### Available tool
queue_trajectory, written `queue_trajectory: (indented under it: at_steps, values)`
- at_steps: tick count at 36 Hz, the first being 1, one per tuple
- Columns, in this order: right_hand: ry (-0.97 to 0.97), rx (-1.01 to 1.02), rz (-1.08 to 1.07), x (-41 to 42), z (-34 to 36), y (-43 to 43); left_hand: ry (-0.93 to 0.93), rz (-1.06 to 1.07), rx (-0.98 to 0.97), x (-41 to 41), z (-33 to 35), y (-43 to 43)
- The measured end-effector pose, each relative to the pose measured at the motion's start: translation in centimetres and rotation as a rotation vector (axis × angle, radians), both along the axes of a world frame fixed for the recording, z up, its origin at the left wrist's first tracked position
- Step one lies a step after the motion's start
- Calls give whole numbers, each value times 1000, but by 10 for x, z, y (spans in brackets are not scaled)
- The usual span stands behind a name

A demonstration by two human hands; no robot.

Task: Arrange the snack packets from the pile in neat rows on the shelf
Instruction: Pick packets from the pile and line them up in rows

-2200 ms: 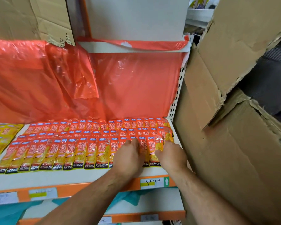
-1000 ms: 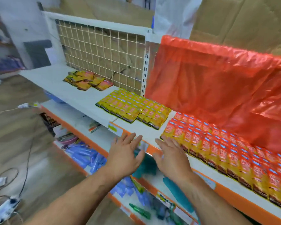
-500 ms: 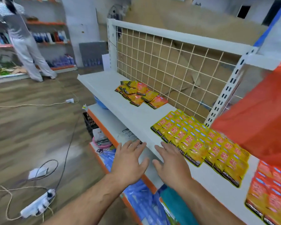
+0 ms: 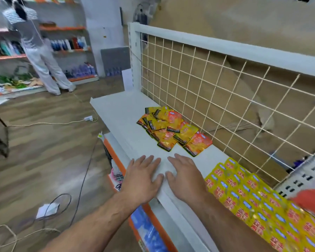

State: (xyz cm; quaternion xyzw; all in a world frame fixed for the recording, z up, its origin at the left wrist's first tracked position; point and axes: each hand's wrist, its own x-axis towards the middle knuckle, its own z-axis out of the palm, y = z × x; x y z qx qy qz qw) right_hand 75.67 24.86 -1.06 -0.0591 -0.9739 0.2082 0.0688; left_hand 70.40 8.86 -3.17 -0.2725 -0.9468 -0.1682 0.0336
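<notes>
A loose pile of yellow and orange snack packets [image 4: 171, 130] lies on the white shelf [image 4: 120, 113], against the wire grid back. Neat rows of yellow packets [image 4: 258, 199] cover the shelf to the right. My left hand [image 4: 141, 179] and my right hand [image 4: 186, 176] hover side by side, palms down, fingers spread and straight, over the shelf's front part just short of the pile. Neither hand holds anything.
A wire grid panel [image 4: 207, 84] backs the shelf, with cardboard behind it. Red plastic sheet [image 4: 313, 200] shows at the right edge. Lower shelves with goods sit below. Cables and a power strip [image 4: 88, 118] lie on the wooden floor. A person [image 4: 36, 51] stands at far shelves.
My view has swung left from the orange rows past the yellow rows to the pile. Both hands left the orange packets and moved left along the shelf, empty and spread.
</notes>
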Motion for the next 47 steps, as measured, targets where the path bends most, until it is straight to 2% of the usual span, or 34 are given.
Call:
queue_trajectory:
  at_steps: [4, 11, 14, 16, 20, 23, 27, 34, 37, 42, 47]
  values:
    - [-24, 3, -93, -41, -4, 5, 41, -48, 25, -49, -6, 7]
    - [26, -25, -388, -106, -10, 18, 170, -205, 253, -142, -16, 29]
    - [-21, -21, -503, -125, -11, 20, 200, -278, 277, -184, -13, 39]
    - [-74, 29, -529, -136, -14, 22, 193, -343, 206, -212, -8, 47]
    - [-184, 79, -624, -158, -19, 27, 144, -395, -101, -262, 3, 62]
    - [-196, 103, -705, -167, -25, 23, 175, -448, -187, -289, -1, 66]
    - [-173, 133, -810, -177, -36, 26, 219, -540, -119, -307, 5, 77]
    - [-225, 152, -932, -190, -18, 14, 76, -503, -30, -320, 12, 87]
    - [-197, 100, -989, -194, -17, 12, 119, -459, -119, -321, 11, 89]
    - [-232, 112, -1001, -198, -13, 14, 93, -429, -112, -322, 16, 94]
    - [-248, 47, -1035, -199, -11, 13, -14, -418, 111, -315, 24, 93]
